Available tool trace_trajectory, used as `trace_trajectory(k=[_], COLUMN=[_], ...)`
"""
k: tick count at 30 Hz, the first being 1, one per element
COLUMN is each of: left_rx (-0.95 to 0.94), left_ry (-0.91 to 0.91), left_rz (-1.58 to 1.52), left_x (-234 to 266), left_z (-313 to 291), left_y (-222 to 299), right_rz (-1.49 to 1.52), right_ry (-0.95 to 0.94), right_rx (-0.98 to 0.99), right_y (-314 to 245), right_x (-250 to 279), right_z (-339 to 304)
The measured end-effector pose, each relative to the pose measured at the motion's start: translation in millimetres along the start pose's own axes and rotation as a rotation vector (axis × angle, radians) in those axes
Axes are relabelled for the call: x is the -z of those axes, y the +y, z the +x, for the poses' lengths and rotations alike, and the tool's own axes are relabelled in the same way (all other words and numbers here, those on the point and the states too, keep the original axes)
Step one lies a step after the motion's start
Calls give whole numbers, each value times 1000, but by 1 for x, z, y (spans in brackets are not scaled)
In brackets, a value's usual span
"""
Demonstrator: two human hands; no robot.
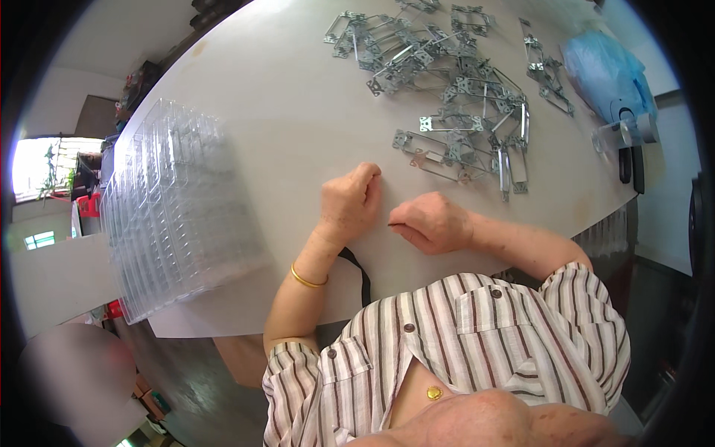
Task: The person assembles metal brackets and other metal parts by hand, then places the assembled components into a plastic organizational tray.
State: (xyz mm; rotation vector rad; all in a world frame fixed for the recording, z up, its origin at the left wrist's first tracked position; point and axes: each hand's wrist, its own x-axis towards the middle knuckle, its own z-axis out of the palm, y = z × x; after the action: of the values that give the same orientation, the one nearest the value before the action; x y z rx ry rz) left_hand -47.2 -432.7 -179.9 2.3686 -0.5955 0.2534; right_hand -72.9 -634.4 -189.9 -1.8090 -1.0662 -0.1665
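My left hand (351, 197) rests on the white table, curled into a fist with the thumb along the bent fingers. Just right of it and a little nearer, my right hand (433, 223) is closed too, its knuckles turned toward the left one. A small gap separates them. No object shows sticking out of either fist, though the palms are hidden. Beyond the right hand lies a loose pile of silvery metal brackets (454, 82), thin frames with punched end plates. The nearest brackets (510, 167) lie a short way past my right wrist.
At the left stands a tall stack of clear plastic trays (179, 201). A few brackets (547, 74) lie apart at the right, near a blue plastic bag (607, 71) and a clear cup-like object (614, 138). A black strap (361, 272) hangs over the table's near edge.
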Motion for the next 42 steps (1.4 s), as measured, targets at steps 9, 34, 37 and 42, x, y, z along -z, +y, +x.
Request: trace_trajectory(k=[9,34,37,42], left_rx=[104,605,539,470], left_ry=[-34,117,73,100], left_rz=[-229,-1235,-1289,-1321], left_x=[-5,32,30,22], left_z=[49,29,16,6], left_y=[39,-8,-21,-20], right_rz=[-49,159,51,-68], right_ry=[-192,25,101,364], right_rx=[113,-65,-153,-151], right_y=[-2,-5,-12,-15], right_x=[0,13,32,49], right_z=[-2,10,28,53])
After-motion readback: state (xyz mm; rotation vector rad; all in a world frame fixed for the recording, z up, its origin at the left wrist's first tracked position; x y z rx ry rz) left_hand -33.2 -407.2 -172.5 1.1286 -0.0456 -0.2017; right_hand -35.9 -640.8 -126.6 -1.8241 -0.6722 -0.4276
